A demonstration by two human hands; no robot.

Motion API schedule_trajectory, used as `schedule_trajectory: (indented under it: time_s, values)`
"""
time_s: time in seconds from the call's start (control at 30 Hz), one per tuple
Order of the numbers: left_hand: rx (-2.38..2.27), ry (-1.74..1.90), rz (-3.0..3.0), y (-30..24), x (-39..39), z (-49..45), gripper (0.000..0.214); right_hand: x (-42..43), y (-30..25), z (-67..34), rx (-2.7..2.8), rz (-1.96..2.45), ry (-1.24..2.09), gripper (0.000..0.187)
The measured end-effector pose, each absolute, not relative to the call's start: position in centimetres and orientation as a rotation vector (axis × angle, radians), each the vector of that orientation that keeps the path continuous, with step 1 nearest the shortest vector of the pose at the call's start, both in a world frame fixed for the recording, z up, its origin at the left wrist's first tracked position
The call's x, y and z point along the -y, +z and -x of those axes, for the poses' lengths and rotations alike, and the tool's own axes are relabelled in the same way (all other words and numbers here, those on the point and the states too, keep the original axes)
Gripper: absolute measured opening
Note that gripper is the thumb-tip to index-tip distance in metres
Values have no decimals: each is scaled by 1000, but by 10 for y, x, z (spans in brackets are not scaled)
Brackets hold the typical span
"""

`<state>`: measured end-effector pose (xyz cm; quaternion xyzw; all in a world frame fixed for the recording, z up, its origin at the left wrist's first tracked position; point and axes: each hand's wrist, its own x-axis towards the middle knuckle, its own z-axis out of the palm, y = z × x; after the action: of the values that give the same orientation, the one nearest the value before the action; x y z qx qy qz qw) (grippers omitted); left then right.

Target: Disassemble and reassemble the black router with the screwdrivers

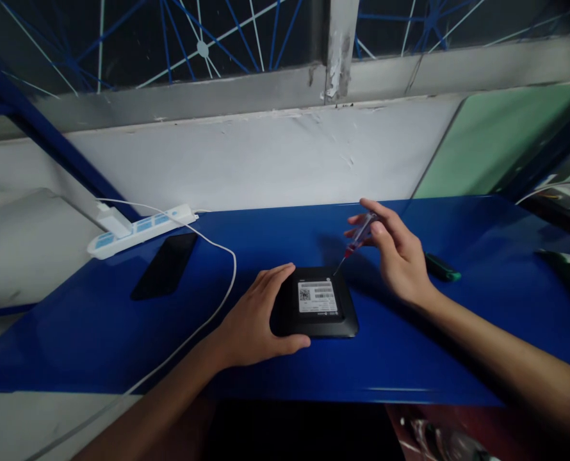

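A flat black device (348, 312) lies on the blue table with its label side up; a white printed label (317, 298) with a square code covers its middle. My left hand (256, 317) grips the device's left side, thumb at the near edge and fingers at the far edge. In my right hand (400, 253) is a screwdriver (360, 234) with a clear handle and a red collar, held tilted between thumb and fingers. Its thin shaft points down to the device's far right corner, where the tip seems to touch. Any screw there is too small to make out.
A black phone (164, 266) lies at the left by a white power strip (143, 230) with a plugged-in adapter. A white cable (234, 269) curves across the blue table (390, 368). Right of my right hand lies a dark green-ended object (442, 267). A white wall stands behind.
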<state>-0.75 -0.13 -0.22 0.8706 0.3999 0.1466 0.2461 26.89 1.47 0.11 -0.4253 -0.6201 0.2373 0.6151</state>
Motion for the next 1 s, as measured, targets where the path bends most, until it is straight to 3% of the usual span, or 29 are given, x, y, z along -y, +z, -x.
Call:
schedule_trajectory:
  time_s: [0.4, 0.6, 0.8, 1.0]
  values:
    - [-1101, 401, -2369, -3, 3, 7, 104, -13, 4, -265, 1356, 942, 465, 40]
    - [-1108, 373, -2379, -1, 3, 6, 104, -14, 3, -267, 1375, 1060, 268, 23]
    - [-1100, 372, -2392, -1, 3, 6, 104, -11, 1, -266, 1420, 943, 534, 41]
    - [-1127, 364, -2401, -1, 4, 6, 104, -18, -3, -268, 1408, 1008, 396, 43]
